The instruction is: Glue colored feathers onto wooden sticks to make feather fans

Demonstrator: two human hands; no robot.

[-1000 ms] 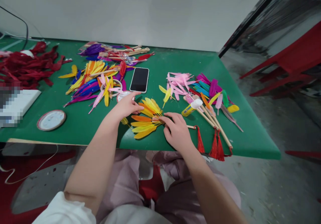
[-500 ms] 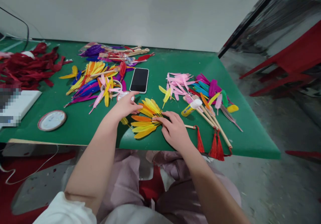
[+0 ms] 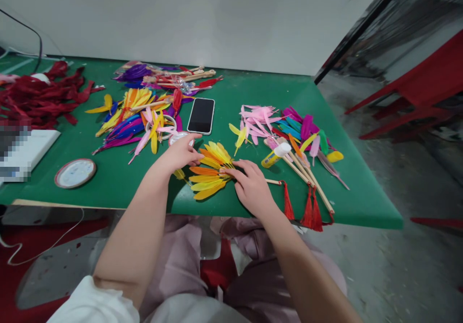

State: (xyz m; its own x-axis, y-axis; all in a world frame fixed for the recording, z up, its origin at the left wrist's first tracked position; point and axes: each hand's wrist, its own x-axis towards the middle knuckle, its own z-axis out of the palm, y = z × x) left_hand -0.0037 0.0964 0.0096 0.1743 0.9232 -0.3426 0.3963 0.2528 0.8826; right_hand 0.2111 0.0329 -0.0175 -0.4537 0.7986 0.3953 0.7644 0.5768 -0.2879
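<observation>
The left hand [image 3: 180, 154] lies flat, fingertips on the feather fan [image 3: 210, 170]; the right hand [image 3: 251, 188] presses the fan's stem end. A glue stick [image 3: 276, 154] lies at two o'clock of the fan, a phone [image 3: 201, 115] at twelve.

- A feather fan [image 3: 211, 171] lies near the table's [image 3: 108, 183] front edge, between the left hand [image 3: 181, 153] and right hand [image 3: 251, 188].
- Behind the fan lies a phone [image 3: 201, 115].
- A glue stick [image 3: 277, 154] and tasselled sticks [image 3: 307, 181] lie to its right.
- A feather pile [image 3: 133, 115] lies left of the phone.
- A round lid [image 3: 74, 173] sits far left, near the front edge.
</observation>
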